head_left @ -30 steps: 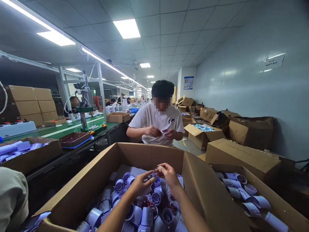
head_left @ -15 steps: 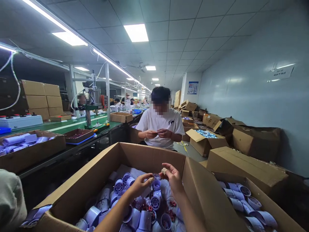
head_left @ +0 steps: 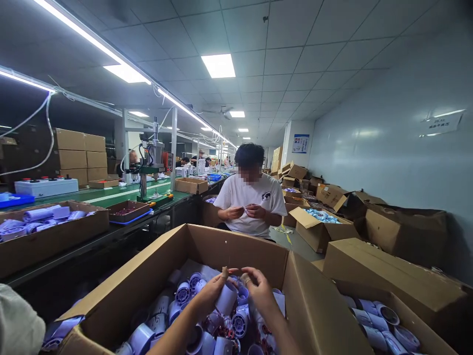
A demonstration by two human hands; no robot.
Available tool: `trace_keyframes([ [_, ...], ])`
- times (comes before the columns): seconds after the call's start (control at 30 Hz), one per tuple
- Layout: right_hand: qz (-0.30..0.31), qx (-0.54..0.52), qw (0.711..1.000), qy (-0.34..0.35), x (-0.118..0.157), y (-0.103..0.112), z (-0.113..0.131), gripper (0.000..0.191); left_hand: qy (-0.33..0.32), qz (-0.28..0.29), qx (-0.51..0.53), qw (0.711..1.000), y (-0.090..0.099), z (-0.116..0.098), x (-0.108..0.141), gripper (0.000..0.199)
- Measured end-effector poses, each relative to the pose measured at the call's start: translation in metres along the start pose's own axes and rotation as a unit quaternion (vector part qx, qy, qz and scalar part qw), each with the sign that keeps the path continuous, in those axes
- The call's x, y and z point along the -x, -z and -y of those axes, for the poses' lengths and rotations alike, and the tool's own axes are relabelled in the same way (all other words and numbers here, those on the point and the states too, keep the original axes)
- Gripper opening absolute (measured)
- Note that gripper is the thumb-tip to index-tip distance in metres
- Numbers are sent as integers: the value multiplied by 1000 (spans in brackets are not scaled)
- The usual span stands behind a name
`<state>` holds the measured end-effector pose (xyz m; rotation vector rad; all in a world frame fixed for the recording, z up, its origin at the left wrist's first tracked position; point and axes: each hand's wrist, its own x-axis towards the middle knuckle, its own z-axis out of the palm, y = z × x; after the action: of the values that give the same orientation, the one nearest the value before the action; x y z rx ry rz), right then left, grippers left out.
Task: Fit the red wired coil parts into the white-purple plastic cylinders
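Red piece (head_left: 232, 270), small, slim, is pinched by the left hand (head_left: 214, 288); whether the right hand (head_left: 259, 290) grips, I cannot tell.

- Large open carton (head_left: 148, 283): access from above, through the top.
- Far wall (head_left: 229, 249): upright cardboard, between the hands and the co-worker (head_left: 249, 202); bars forward reach at low level.
- Right wall (head_left: 314, 305): leaning panel, between the right hand (head_left: 258, 290) and a second open carton (head_left: 430, 323).
- White plastic parts (head_left: 140, 337): heaped beneath both hands; obstruct descent.
- Air space: above the heap, between left hand (head_left: 212, 290) and left wall.
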<state>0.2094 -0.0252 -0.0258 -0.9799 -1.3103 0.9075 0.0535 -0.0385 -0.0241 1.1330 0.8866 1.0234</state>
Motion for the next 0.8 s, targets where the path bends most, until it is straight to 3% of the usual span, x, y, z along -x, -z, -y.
trace_keyframes([
  [0.13,71,30,995,57,12,-12,9,22,43,25,19,999,0,-1,4,74],
  [0.3,7,84,991,102,16,-14,11,25,35,67,11,997,1,3,6,71],
  [0.43,35,140,981,127,19,-14,11,14,25,78,5,997,3,11,2,67],
  [0.67,30,146,980,131,19,-12,14,15,7,61,-49,997,4,7,3,62],
  [0.8,26,58,995,82,13,-10,16,7,71,51,-37,995,3,1,3,63],
])
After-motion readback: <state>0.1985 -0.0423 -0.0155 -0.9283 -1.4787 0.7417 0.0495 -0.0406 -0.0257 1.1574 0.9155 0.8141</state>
